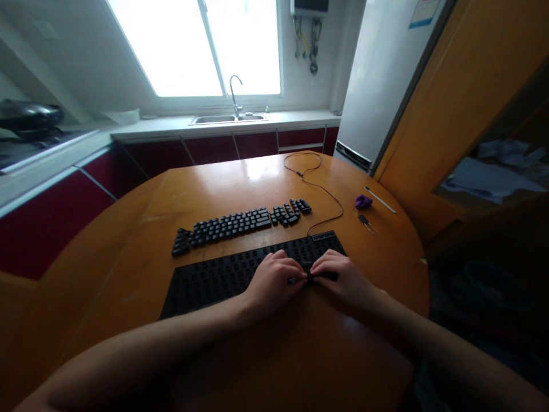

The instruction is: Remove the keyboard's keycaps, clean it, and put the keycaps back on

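A black keyboard lies on the wooden table in front of me, most of its key positions bare of caps. Both hands rest over its right part, fingers pinched and fingertips nearly meeting. Between them shows a small black keycap, partly hidden by the fingers. My left hand is closed at its left side, my right hand closed at its right side. Just behind the keyboard, loose black keycaps are laid out in rows like a key layout.
A cable runs from the keyboard toward the table's far edge. At the right lie a purple cloth, a white stick with a dark tip and a small wire-ended tool. Beyond the table stand a sink counter and a refrigerator.
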The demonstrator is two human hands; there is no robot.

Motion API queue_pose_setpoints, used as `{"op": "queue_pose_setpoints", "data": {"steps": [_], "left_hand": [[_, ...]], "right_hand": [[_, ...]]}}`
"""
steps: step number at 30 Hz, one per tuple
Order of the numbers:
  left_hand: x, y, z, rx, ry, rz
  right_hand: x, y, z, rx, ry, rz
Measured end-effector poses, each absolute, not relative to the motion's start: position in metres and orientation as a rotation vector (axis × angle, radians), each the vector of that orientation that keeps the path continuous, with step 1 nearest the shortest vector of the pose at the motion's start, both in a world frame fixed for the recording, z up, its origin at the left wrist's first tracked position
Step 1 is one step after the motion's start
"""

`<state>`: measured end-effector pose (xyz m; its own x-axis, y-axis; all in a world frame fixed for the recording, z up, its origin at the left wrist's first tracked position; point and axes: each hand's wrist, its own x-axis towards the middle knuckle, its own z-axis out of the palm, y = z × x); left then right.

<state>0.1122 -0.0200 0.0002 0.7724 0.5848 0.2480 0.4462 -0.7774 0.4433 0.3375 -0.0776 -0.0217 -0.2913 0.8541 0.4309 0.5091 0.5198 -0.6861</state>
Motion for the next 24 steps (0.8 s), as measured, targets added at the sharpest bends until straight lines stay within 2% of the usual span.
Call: {"op": "queue_pose_setpoints", "data": {"steps": [8,16,24], "left_hand": [[0.116,-0.030,-0.002,2.773,0.771,0.576],[0.117,-0.032,-0.005,2.982,0.679,0.513],[0.113,-0.030,0.004,2.857,0.664,0.425]], "right_hand": [[0.339,-0.080,-0.024,-1.096,-2.169,0.310],[0.337,-0.082,-0.013,-1.160,-2.277,0.232],[0.342,-0.082,-0.004,-1.139,-2.227,0.347]]}}
